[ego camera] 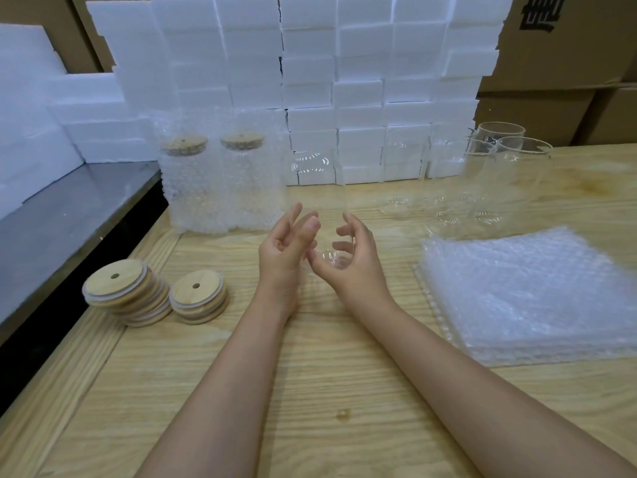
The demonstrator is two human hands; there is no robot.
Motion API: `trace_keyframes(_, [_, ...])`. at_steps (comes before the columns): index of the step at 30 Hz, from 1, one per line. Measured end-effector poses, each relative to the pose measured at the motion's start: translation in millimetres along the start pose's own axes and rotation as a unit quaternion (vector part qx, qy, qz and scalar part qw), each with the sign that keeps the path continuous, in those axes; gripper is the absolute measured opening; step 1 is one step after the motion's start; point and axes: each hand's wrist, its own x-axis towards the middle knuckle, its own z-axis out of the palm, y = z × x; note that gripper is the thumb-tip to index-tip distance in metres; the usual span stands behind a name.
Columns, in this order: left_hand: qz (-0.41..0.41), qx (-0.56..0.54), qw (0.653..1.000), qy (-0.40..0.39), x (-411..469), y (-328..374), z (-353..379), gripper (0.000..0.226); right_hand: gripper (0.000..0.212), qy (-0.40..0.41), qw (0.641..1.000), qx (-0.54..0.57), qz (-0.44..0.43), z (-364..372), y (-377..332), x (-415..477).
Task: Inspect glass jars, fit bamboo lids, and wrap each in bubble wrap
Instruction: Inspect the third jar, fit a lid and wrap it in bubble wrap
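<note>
Holding a bare glass jar (315,188) up mid-frame, probably to check it for flaws. Right hand (351,260) curls round its base, left hand (284,244) stays loosely open, steadying the side. Bamboo lids (127,291) sit lower left and bubble wrap (527,291) right, both handy.

Clear glossy glass jar (315,188); grainy matt wood table (310,391).
</note>
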Motion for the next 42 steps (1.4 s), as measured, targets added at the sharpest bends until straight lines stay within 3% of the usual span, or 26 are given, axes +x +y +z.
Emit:
trace_keyframes(5, [0.057,0.057,0.996,-0.037,-2.1,-3.7,2.5,0.065,0.085,-0.002,1.0,-0.016,0.008,-3.1,3.9,0.6])
trace_keyframes(10, [0.087,0.106,0.988,-0.071,-4.1,-1.9,3.1,0.083,0.091,-0.009,0.999,-0.051,-0.003,-7.0,2.6,-1.0])
trace_keyframes(18, [0.148,0.16,0.969,-0.117,-0.8,-7.3,2.0,0.094,0.085,0.006,0.998,-0.055,-0.008,-9.1,3.7,4.4])
trace_keyframes(29, [0.21,0.233,0.946,-0.08,0.8,-8.9,0.4,0.085,0.084,0.023,0.995,-0.078,-0.058,-10.7,10.7,6.6])
trace_keyframes(42, [0.165,0.223,0.958,-0.076,-1.1,-8.5,1.2,0.093,0.088,0.045,0.994,-0.076,-0.07,-10.6,4.8,4.1])
